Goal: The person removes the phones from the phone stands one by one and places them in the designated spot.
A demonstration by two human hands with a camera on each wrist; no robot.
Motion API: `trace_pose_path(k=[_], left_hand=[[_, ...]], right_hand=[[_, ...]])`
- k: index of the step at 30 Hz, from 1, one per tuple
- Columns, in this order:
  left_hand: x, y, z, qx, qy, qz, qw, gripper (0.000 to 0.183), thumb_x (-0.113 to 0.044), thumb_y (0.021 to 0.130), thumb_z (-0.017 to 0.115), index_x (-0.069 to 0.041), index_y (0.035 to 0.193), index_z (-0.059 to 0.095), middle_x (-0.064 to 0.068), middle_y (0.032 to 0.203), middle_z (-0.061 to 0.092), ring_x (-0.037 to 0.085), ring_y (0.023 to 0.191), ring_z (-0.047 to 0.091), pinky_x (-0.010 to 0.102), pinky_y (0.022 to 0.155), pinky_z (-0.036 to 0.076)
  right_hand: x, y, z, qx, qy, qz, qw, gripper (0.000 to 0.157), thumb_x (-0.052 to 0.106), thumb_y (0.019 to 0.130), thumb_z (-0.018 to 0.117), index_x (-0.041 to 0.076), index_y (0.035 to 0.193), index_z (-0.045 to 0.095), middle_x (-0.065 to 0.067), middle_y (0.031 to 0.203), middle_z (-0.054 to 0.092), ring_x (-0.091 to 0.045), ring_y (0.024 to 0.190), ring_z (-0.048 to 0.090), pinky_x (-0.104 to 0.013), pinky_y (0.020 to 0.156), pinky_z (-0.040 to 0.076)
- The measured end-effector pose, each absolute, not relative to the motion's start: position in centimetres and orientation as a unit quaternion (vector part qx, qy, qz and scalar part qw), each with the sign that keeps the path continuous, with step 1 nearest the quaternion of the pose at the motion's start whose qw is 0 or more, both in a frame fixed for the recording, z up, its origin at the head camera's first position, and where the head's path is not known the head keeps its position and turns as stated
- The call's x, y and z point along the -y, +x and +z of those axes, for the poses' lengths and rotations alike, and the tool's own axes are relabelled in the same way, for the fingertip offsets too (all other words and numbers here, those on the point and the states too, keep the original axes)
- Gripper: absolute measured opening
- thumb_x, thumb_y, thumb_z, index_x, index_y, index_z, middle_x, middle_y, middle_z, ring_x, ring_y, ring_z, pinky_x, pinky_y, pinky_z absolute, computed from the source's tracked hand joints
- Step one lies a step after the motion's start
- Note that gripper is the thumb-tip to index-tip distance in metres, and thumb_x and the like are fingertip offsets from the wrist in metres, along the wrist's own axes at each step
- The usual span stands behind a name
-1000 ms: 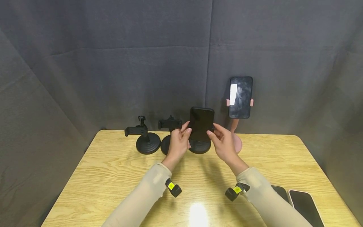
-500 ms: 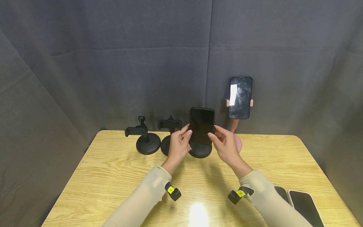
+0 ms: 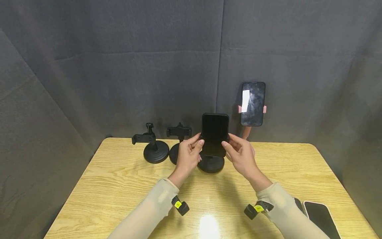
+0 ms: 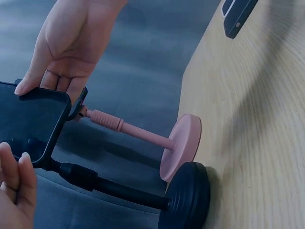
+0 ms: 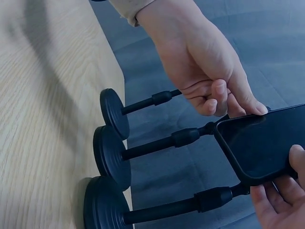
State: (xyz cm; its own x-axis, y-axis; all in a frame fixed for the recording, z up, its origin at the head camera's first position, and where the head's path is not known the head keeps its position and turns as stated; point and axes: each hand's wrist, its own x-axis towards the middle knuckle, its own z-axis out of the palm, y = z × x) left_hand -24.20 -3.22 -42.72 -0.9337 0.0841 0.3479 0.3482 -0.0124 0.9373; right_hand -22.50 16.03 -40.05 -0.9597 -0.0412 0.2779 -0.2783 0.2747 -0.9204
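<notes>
A black smartphone (image 3: 215, 134) stands upright at the holder of a black phone stand, whose round base (image 3: 211, 165) rests on the table. My left hand (image 3: 188, 155) pinches the phone's left edge, thumb near the screen and fingers behind. On the opposite edge, my right hand (image 3: 243, 157) pinches it the same way. In the left wrist view the stand's pole (image 4: 128, 192) runs from the base up to behind the phone (image 4: 28, 114). The clamp is largely hidden by the phone and fingers.
Two black phone stands (image 3: 156, 151) (image 3: 179, 131) stand to the left at the back. Behind my right hand is a pink stand (image 4: 183, 148) holding another smartphone (image 3: 253, 104). More phones (image 3: 321, 219) lie at the front right. A grey curtain (image 3: 134, 73) hangs behind the table.
The phone and its stand have shifted toward me and slightly right, with both hands keeping hold. My right hand has moved a little right and nearer. The other stands have stayed put.
</notes>
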Motion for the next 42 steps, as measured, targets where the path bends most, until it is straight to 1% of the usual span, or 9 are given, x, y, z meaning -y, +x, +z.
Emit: trace_pose_path(k=[3,7,10,14,20,27,31,36,42], left_hand=[[3.3,-24.0,-42.4,0.694,-0.161,-0.695,0.098,0.043,-0.009,0.102,0.059,0.011,0.14,0.052,0.034,0.119,0.067,-0.001,0.039,0.048,0.014,0.05,0.049],[3.4,-23.8,-42.1,0.692,-0.169,-0.694,0.099,0.042,-0.007,0.102,0.059,0.011,0.139,0.053,0.035,0.11,0.07,-0.002,0.04,0.047,0.015,0.051,0.05],[3.5,-23.5,-41.7,0.695,-0.178,-0.69,0.101,0.042,-0.006,0.101,0.06,0.012,0.138,0.053,0.036,0.11,0.069,-0.001,0.041,0.047,0.015,0.051,0.05],[3.8,-23.0,-41.3,0.699,-0.188,-0.683,0.099,0.042,-0.006,0.1,0.061,0.013,0.137,0.054,0.034,0.116,0.069,-0.001,0.042,0.048,0.016,0.051,0.05],[4.2,-22.2,-40.9,0.709,-0.201,-0.669,0.096,0.041,-0.006,0.1,0.062,0.013,0.135,0.055,0.033,0.118,0.068,-0.001,0.043,0.049,0.015,0.047,0.045],[4.8,-21.2,-40.3,0.717,-0.208,-0.661,0.079,0.042,-0.008,0.099,0.063,0.011,0.136,0.056,0.03,0.108,0.072,0.002,0.046,0.051,0.017,0.049,0.047],[5.0,-20.7,-40.1,0.72,-0.217,-0.655,0.077,0.042,-0.008,0.099,0.064,0.01,0.136,0.057,0.028,0.104,0.073,0.003,0.047,0.051,0.018,0.05,0.049],[5.3,-20.0,-39.9,0.721,-0.235,-0.647,0.073,0.039,-0.009,0.099,0.064,0.008,0.134,0.059,0.026,0.103,0.073,0.004,0.047,0.051,0.02,0.05,0.05],[5.6,-19.4,-39.9,0.714,-0.258,-0.649,0.062,0.035,-0.011,0.1,0.063,0.004,0.131,0.064,0.024,0.097,0.073,0.008,0.047,0.051,0.022,0.048,0.05]], right_hand=[[-16.1,-22.2,-39.8,0.789,0.112,0.595,0.105,0.033,0.008,0.098,0.065,-0.006,0.129,0.064,-0.003,0.084,0.07,-0.003,0.059,0.051,-0.016,0.051,0.043],[-16.3,-21.8,-39.4,0.769,0.134,0.617,0.097,0.033,0.006,0.099,0.063,-0.008,0.129,0.062,0.015,0.084,0.068,-0.004,0.061,0.051,-0.015,0.052,0.044],[-16.3,-21.4,-39.2,0.761,0.146,0.626,0.094,0.033,0.004,0.099,0.063,-0.009,0.129,0.062,0.02,0.088,0.069,-0.004,0.063,0.053,-0.015,0.054,0.047],[-16.3,-20.8,-38.8,0.759,0.138,0.63,0.084,0.036,0.004,0.1,0.061,-0.011,0.132,0.059,0.024,0.089,0.069,0.002,0.072,0.06,-0.014,0.068,0.055],[-16.5,-20.0,-38.5,0.777,0.125,0.613,0.071,0.042,0.007,0.101,0.059,-0.012,0.139,0.052,0.017,0.079,0.063,-0.002,0.064,0.053,-0.02,0.081,0.058],[-16.5,-18.9,-38.3,0.779,0.156,0.596,0.114,0.037,-0.003,0.097,0.061,-0.018,0.131,0.056,0.015,0.072,0.058,0.001,0.062,0.052,-0.014,0.069,0.055],[-16.5,-18.2,-38.3,0.784,0.162,0.581,0.143,0.035,-0.007,0.094,0.062,-0.018,0.128,0.058,0.014,0.08,0.057,0.0,0.067,0.053,-0.014,0.066,0.052],[-16.5,-17.4,-38.3,0.792,0.155,0.571,0.154,0.036,-0.007,0.093,0.064,-0.017,0.128,0.06,0.001,0.091,0.051,-0.004,0.073,0.047,-0.018,0.064,0.044],[-16.6,-16.6,-38.3,0.793,0.146,0.577,0.129,0.041,-0.004,0.094,0.065,-0.017,0.132,0.056,-0.008,0.1,0.06,-0.003,0.078,0.051,-0.017,0.069,0.048]])
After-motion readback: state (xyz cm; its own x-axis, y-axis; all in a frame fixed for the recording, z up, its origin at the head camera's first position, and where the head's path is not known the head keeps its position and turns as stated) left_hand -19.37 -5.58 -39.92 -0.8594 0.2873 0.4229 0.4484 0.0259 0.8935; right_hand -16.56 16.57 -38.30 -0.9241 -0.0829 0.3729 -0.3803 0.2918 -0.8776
